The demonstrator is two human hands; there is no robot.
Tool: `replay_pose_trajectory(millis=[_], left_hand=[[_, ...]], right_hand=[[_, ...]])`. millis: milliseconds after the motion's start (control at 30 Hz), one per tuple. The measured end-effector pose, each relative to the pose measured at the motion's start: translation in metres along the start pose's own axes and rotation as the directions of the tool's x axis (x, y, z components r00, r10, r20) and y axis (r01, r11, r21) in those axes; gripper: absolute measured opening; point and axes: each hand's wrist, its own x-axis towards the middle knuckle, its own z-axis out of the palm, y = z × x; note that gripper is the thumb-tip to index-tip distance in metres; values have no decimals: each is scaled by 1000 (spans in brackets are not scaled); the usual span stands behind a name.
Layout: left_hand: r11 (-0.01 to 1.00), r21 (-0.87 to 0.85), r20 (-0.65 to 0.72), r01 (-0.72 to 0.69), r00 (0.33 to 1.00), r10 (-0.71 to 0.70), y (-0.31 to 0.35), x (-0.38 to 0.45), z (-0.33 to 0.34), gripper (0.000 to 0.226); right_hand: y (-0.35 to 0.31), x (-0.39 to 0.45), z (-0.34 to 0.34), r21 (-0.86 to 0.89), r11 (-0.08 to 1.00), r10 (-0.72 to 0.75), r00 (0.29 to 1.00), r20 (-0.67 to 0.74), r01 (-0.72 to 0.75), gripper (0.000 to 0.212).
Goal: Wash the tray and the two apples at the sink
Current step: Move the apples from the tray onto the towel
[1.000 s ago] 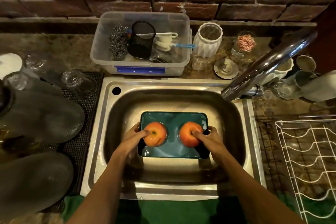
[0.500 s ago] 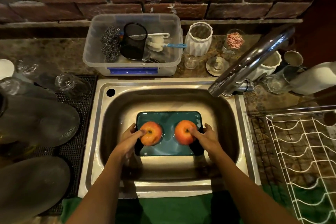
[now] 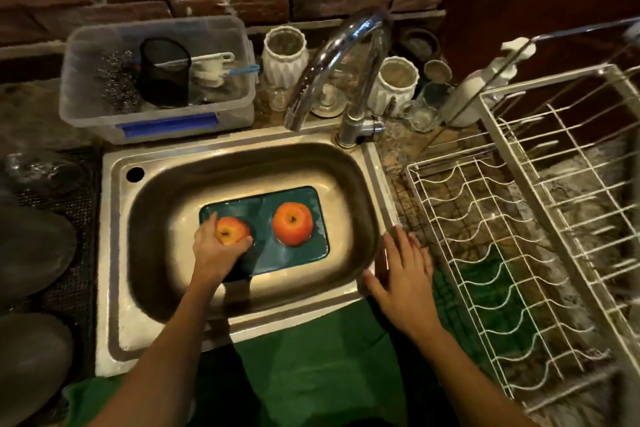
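A teal rectangular tray (image 3: 294, 204) lies flat on the bottom of the steel sink (image 3: 166, 204). Two red-orange apples rest on it. My left hand (image 3: 214, 253) is wrapped around the left apple (image 3: 231, 229), fingers on its left and lower sides. The right apple (image 3: 293, 224) stands free, stem up. My right hand (image 3: 403, 267) hovers flat with spread fingers over the sink's right front rim, holding nothing.
The chrome tap (image 3: 332, 62) arches over the sink's back right corner. A clear bin (image 3: 159, 114) with scrubbers and a brush stands behind the sink. White jars (image 3: 284, 55) sit by the tap. A white wire drying rack (image 3: 519, 236) fills the right counter. Glassware lies on the left.
My right hand has let go of the right apple and pulled out of the basin to the right rim. The left hand stays on the left apple. The view swung right.
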Motion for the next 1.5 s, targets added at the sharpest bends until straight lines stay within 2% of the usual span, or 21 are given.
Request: replay_pose_trajectory(millis=[100, 200, 367, 600, 833, 1000, 1200, 1333, 1500], left_hand=[[998, 65, -12, 13, 1000, -13, 3, -1, 7, 102], [998, 53, -30, 27, 999, -26, 3, -4, 11, 103], [998, 31, -54, 52, 997, -50, 8, -5, 13, 100], [999, 36, -100, -4, 995, 8, 19, -23, 1, 95], [994, -34, -228, -105, 969, 95, 32, -84, -53, 98], [993, -82, -330, -85, 942, 54, 9, -152, -88, 97], [994, -110, -431, 25, 900, -70, -34, -213, -101, 94], [985, -142, -450, 95, 880, -150, -52, -230, -98, 92], [986, -136, -417, 93, 898, -142, -57, -233, -101, 96]], right_hand=[[9, -2, 14, -171, 985, -24, 999, 38, 30, 83], [12, -1, 21, -227, 974, -18, 1000, 18, 21, 76], [11, 0, 25, -237, 971, -16, 1000, 4, 17, 75], [14, -1, 21, -245, 969, -8, 1000, 8, 9, 75], [14, 0, 19, -234, 972, -28, 1000, 0, 27, 78], [18, 2, 25, -241, 970, -45, 999, -13, 40, 79], [21, 4, 30, -220, 973, -73, 996, -48, 61, 76], [23, 4, 31, -233, 970, -82, 995, -51, 68, 76], [22, 5, 31, -252, 964, -95, 994, -45, 81, 76]])
